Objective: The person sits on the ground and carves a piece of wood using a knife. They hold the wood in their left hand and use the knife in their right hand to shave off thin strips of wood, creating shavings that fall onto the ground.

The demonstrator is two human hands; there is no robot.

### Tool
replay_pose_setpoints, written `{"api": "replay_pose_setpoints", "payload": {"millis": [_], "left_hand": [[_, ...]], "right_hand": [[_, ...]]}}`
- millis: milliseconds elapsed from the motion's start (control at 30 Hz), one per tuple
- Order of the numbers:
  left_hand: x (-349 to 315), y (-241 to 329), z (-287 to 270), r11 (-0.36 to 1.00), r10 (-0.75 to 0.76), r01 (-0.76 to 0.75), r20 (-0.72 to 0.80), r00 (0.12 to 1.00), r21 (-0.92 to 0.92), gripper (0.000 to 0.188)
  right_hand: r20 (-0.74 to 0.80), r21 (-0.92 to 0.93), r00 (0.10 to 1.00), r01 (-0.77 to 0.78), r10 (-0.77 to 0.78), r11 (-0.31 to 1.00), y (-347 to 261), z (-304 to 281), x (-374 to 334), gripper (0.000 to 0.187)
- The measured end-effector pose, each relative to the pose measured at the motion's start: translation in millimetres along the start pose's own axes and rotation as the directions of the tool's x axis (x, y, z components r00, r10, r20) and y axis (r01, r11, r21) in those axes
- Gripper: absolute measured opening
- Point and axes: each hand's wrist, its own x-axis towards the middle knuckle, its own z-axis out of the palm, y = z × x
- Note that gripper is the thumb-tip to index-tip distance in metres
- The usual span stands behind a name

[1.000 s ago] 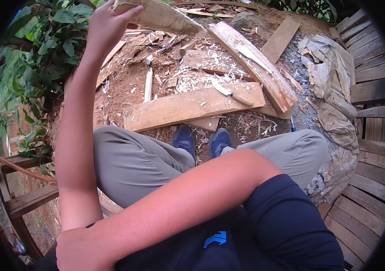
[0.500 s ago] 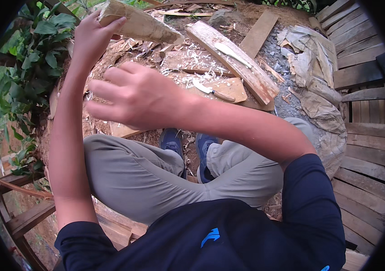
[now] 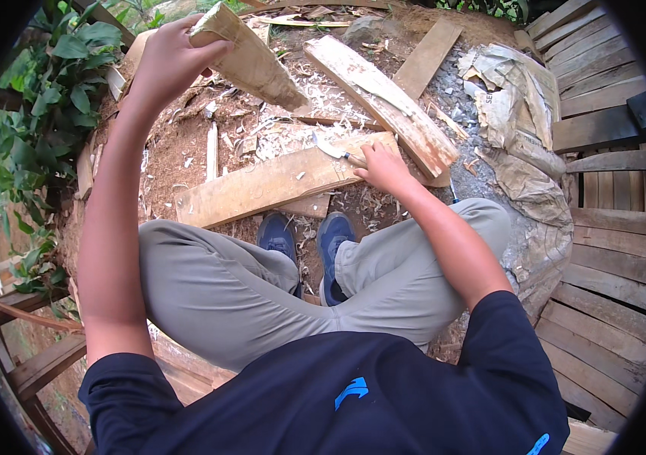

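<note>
My left hand (image 3: 175, 61) is raised at the upper left, closed around the top end of a thick, rough piece of wood (image 3: 251, 64). That piece slants down toward the shavings, its lower end near the middle of the view. On a flat plank (image 3: 262, 189) in front of my feet, my right hand (image 3: 385, 167) has its fingers closed on the handle of a knife (image 3: 328, 147). The knife's curved blade points away to the left, at the plank's far edge. Part of the handle is hidden under my fingers.
Beyond my right hand lies a long beam (image 3: 421, 140) with a pale carved piece (image 3: 391, 100) on it. Another board (image 3: 429, 57) lies behind. Crumpled paper sacking (image 3: 528, 152) and a slatted wooden structure (image 3: 611, 250) are at right, leafy plants (image 3: 80, 76) at left.
My right hand has moved from the left, in front of my left arm, across to the knife and taken hold of its handle. The wood in my left hand has tilted more steeply downward.
</note>
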Motion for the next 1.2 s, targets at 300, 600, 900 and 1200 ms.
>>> {"api": "replay_pose_setpoints", "payload": {"millis": [300, 600, 900, 1200], "left_hand": [[-8.8, 18.5, -16.9, 0.996, 0.011, -0.005, 0.066, 0.998, -0.089, 0.043], [-12.2, 8.6, -18.8, 0.971, 0.061, -0.042, 0.074, 0.995, -0.234, 0.054], [-11.8, 3.9, 2.8, 0.964, -0.051, 0.103, 0.209, 0.977, -0.247, 0.076], [-17.4, -9.5, -4.7, 0.984, -0.147, 0.168, 0.256, 0.955, -0.065, 0.09]], "right_hand": [[0.08, -0.123, 0.996, 0.047, -0.037, 0.991, 19.8, 33.1, 8.1, 0.036], [0.216, 0.006, 0.945, -0.251, 0.244, 0.968, 6.6, -23.1, 5.0, 0.037], [0.13, 0.291, 0.938, -0.346, 0.321, 0.892, 19.5, -54.2, -2.7, 0.048], [0.041, 0.652, 0.96, -0.235, 0.276, 0.721, -1.2, -53.6, -15.1, 0.04]]}}
